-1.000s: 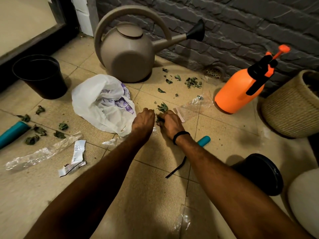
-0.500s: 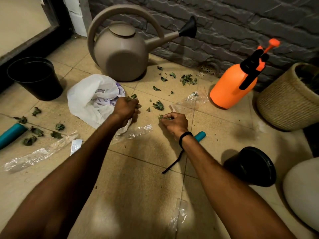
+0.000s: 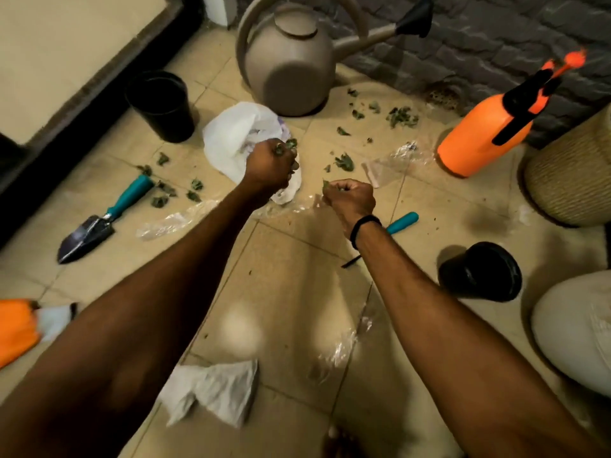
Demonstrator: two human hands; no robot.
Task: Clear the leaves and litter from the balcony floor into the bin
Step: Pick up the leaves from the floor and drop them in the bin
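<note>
- Your left hand point(image 3: 271, 165) is closed in a fist round a small clump of leaves, just over the near edge of the white bag point(image 3: 236, 133). Your right hand point(image 3: 350, 196) is curled too and pinches one little leaf at the fingertips, low over the tiles.
- Largest on the floor is the watering can point(image 3: 287, 64) by the wall. It is no litter, so you work around it.
- Left of the bag stands the black bin point(image 3: 162, 104), upright and open, well apart from both hands. I take it for the bin, though I cannot be sure.
- That bag is thin and soft and will collapse when lifted. Gather its edge in one fist.
- Close to you lies the crumpled paper point(image 3: 211, 391). It looks light and holds its shape, so you can grab it whole.
- Strips of clear film point(image 3: 172, 221) lie flat on the tiles and are likely slippery. Lift a corner first, then ball it up.
- Smallest are the loose leaves: a pile near the wall point(image 3: 401, 117), a group beside the trowel point(image 3: 99, 223), and some just beyond your right hand. They look dry and curled, almost weightless, and may crumble. Scoop them with bent fingers and do not squeeze hard.
</note>
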